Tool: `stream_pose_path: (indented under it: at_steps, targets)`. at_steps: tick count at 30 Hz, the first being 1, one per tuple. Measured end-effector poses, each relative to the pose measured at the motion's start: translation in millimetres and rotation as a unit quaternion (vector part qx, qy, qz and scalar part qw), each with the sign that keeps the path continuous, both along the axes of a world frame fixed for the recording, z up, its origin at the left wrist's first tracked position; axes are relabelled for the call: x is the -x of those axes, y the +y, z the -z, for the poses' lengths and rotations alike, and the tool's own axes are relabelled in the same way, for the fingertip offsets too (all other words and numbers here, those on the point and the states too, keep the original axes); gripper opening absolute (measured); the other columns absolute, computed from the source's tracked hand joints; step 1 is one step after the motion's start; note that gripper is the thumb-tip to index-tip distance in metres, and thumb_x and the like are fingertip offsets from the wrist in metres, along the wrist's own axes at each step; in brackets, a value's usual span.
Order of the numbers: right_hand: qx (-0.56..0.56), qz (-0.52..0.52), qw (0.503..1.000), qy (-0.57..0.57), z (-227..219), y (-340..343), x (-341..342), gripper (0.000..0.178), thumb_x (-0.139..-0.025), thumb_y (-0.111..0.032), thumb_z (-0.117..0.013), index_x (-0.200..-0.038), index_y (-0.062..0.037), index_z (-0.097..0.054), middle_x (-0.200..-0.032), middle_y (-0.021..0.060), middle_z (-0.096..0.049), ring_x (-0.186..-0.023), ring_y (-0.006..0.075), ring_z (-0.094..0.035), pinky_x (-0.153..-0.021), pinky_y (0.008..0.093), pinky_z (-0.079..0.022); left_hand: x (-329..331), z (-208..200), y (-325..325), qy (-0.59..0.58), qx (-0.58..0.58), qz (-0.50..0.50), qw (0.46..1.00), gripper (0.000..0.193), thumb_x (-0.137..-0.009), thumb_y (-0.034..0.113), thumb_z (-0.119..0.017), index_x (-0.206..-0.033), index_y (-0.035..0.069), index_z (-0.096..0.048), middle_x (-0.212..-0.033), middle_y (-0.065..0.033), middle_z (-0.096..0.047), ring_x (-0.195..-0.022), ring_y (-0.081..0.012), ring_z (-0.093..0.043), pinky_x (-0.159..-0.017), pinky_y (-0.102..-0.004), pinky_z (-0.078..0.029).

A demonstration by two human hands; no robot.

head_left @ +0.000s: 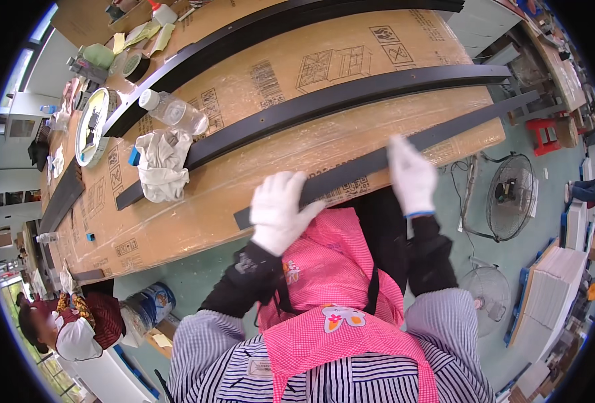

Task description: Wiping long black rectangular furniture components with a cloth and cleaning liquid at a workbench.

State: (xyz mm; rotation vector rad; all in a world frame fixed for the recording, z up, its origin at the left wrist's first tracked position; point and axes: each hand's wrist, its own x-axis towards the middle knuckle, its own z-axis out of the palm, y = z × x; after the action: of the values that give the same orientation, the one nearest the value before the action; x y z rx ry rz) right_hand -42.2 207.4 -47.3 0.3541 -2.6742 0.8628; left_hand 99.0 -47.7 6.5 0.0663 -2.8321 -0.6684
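A long dark grey strip (351, 171) lies slantwise along the near edge of the cardboard-covered table, its right end reaching past the edge. My left hand (277, 209), in a white glove, is closed over the strip near its left end, with the thumb on the near side. Farther right, my right hand (413, 178), also gloved in white, is over the strip; motion smears its fingers, so their grip is unclear. Behind lies a second dark strip (351, 95) with small holes. A crumpled white cloth (163, 164) covers part of it near its left end.
A clear bottle (176, 113) with a white cap lies behind the cloth. More dark strips (243, 43) lie along the far side of the cardboard (176, 235). Two fans (512, 196) stand on the floor at right, near a red stool (543, 136). Another person (86, 326) is at lower left.
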Motion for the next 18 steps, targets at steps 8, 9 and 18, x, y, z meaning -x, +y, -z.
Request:
stream_pose_path:
  at_steps: [8,9,18]
  targets:
    - [-0.114,-0.044,0.991,0.051,-5.8,-50.6,-45.3,0.026,-0.101,-0.028,-0.066,-0.121,-0.0148,-0.075,-0.092,0.007,-0.077,-0.07,0.0284,-0.073,-0.061,0.0391,-0.058,-100.2,14.2,-133.4,-0.016,0.047,-0.009,0.999,0.072,-0.058,0.036,-0.096,-0.119,0.01,-0.068,-0.108,-0.0129,-0.066,-0.101,-0.0369,-0.064,-0.089,-0.0482,-0.053]
    - [-0.001,-0.082,0.99,0.119,2.9,-82.1,-69.0,0.022,-0.098,-0.024,-0.065,-0.118,-0.019,-0.073,-0.075,0.0033,-0.07,-0.056,0.0265,-0.066,-0.049,0.0414,-0.051,-99.9,13.9,-134.0,-0.017,0.049,-0.009,0.999,0.072,-0.058,0.036,-0.096,-0.119,0.01,-0.068,-0.108,-0.0129,-0.066,-0.101,-0.0369,-0.064,-0.089,-0.0482,-0.053]
    - [-0.001,0.006,0.998,0.062,-5.4,-22.2,-18.1,0.024,-0.103,-0.029,-0.065,-0.124,-0.0214,-0.075,-0.084,0.0103,-0.075,-0.069,0.0318,-0.072,-0.062,0.0406,-0.058,-85.9,24.0,-139.0,0.032,0.018,0.039,0.999,0.054,-0.059,0.034,-0.095,-0.105,0.014,-0.075,-0.091,-0.0055,-0.065,-0.088,-0.0302,-0.065,-0.081,-0.044,-0.052]
